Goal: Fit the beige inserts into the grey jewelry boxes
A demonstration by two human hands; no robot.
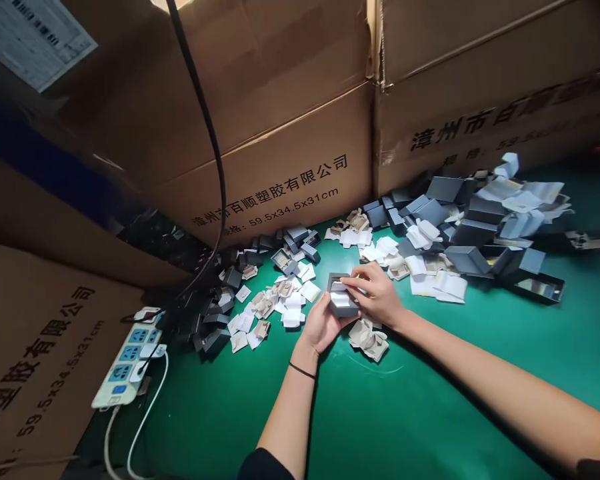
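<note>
Paper inserts [369, 340] around held gray box [344, 311]; cartons [285, 160] block behind.

Before you, a smooth green tabletop [405, 407] carries small dark-grey rectangular boxes [466, 259] and folded white-and-beige card inserts [293, 318], heaped highest at your right; large brown cardboard cartons [290, 150] stand behind them.
</note>
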